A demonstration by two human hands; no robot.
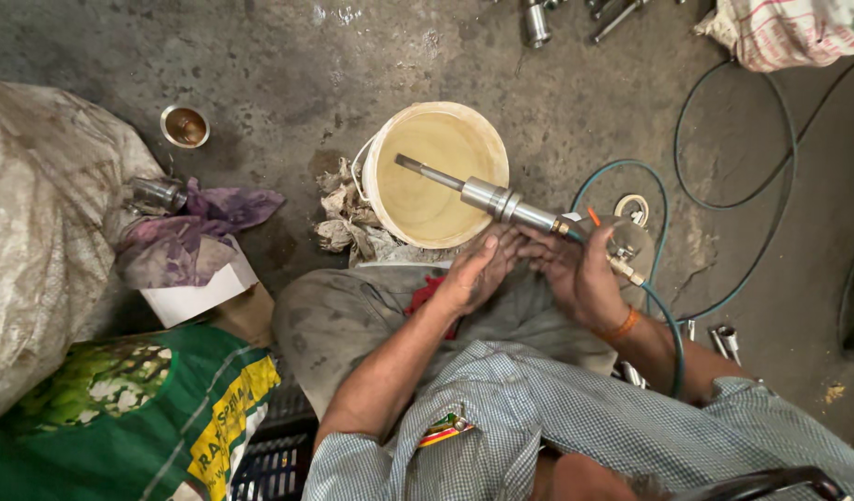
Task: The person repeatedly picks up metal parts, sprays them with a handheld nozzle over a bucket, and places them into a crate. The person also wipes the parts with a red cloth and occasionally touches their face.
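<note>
Dim, uneven workshop light, wide-angle view.
Brightest on pale bucket and metal shaft; corners darkened, edges bent by lens, soft shadows under hands, slight blur on checked shirt.

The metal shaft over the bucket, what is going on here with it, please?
A person sits on a stained concrete floor and holds a metal shaft with both hands; its thin end reaches over an off-white bucket of yellowish liquid. The left hand touches it from below, and the right hand grips the end where a teal hose joins. Crumpled rags lie beside the bucket, and a small metal cup stands further away.
</note>
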